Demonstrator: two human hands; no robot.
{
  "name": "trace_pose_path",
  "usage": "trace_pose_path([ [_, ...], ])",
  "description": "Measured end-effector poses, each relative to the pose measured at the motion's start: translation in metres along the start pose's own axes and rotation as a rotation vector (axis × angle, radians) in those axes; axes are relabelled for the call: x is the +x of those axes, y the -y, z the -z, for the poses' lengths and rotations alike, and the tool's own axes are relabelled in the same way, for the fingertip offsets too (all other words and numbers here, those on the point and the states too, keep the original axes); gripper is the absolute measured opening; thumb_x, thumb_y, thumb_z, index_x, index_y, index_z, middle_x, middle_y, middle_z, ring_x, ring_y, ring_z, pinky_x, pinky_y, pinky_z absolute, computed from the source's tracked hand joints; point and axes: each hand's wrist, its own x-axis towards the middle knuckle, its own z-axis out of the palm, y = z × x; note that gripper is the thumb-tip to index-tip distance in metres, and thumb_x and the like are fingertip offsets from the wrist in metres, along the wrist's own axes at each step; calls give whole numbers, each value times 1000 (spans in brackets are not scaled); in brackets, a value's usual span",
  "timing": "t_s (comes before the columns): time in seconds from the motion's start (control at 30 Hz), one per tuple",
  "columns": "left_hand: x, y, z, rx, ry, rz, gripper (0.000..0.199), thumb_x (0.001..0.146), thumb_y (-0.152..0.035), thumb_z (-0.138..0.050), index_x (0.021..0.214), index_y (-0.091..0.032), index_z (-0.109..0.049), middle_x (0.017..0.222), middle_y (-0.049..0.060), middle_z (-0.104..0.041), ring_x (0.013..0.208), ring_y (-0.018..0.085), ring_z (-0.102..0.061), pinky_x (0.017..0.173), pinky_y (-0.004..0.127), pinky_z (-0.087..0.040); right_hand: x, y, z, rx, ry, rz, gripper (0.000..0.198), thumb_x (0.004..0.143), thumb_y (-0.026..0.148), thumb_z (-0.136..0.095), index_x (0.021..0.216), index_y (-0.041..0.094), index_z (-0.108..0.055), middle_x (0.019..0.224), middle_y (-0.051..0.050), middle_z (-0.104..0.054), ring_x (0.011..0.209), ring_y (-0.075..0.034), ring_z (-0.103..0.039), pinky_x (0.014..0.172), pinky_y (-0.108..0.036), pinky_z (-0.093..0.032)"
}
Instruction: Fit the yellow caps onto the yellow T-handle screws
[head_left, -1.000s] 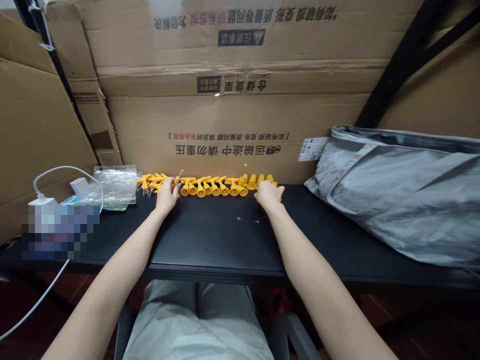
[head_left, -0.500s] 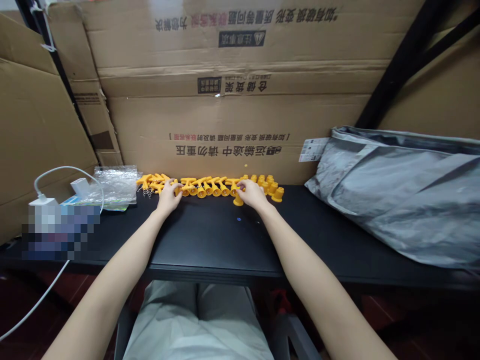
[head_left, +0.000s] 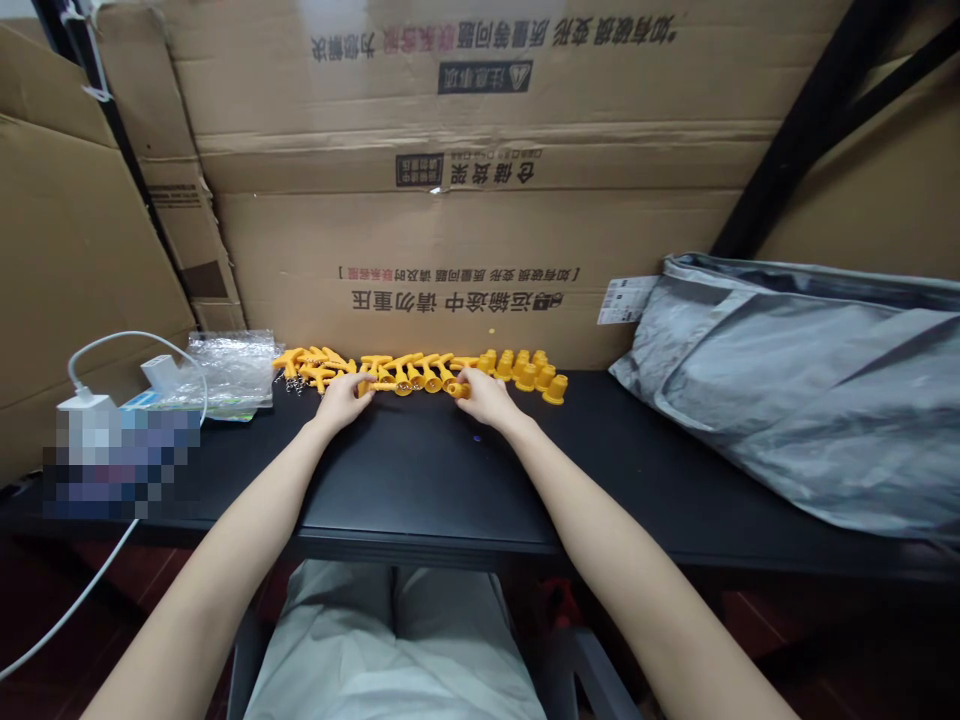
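Observation:
My left hand (head_left: 345, 400) is closed on a yellow T-handled piece (head_left: 383, 387), whose thin end points right. Facing it, my right hand (head_left: 491, 398) pinches a yellow bell-shaped cap (head_left: 457, 390), turned on its side. Between and behind the hands lies a row of yellow T-handles joined to bell-shaped caps (head_left: 432, 379). More yellow T-handled pieces (head_left: 315, 362) with thin metal ends, perhaps spirals, are heaped beyond my left hand. Several loose yellow caps (head_left: 554, 389) stand upright, wide end down, to the right of my right hand.
Cardboard (head_left: 450, 230) walls in the back of the black table (head_left: 420, 480). At the right lies a big grey bag (head_left: 810, 400). A white charger (head_left: 90, 425) with a cable and a clear plastic bag (head_left: 232, 370) are at the left.
My right hand has lifted a yellow cap off the table, tipped it sideways and brought it left. My left hand has shifted slightly, its T-handled piece now pointing right.

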Motion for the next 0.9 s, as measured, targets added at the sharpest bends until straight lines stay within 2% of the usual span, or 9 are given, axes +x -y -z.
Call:
trace_pose_path([
  [0.1,0,0,0,5,2,-3,26,75,-27,-58,98,-20,-69,75,2,-65,64,15,-57,68,27,-47,-3,10,-1,27,-24,153,25,78,17,-57,104,19,-58,112,-9,-63,105,-25,-57,88,-39,-38],
  [0.2,0,-1,-1,8,5,-3,27,75,-27,-58,99,-20,-70,72,1,-63,62,14,-56,66,26,-47,-6,17,-1,37,-38,225,27,82,21,-57,109,19,-60,114,-10,-62,105,-26,-58,89,-40,-38],
  [0.47,-1,-5,1,-1,27,-13,28,75,-28,-58,100,-20,-69,75,1,-65,60,12,-54,67,25,-47,-6,18,-4,102,-73,327,32,84,24,-59,116,19,-62,111,-10,-60,99,-22,-59,91,-39,-42],
  [0.67,-5,-22,2,-10,54,-121,31,79,-30,-55,106,-21,-67,88,3,-68,70,14,-58,75,27,-48,-7,22,-9,223,-104,426,36,88,22,-54,124,22,-58,111,-10,-57,99,-21,-59,92,-40,-45],
  [0.9,-7,-27,4,-12,47,-170,29,79,-28,-56,105,-21,-67,96,5,-69,78,16,-61,79,28,-48,-10,25,-10,271,-61,428,38,91,24,-47,128,18,-53,112,-12,-55,105,-22,-57,96,-41,-45],
])
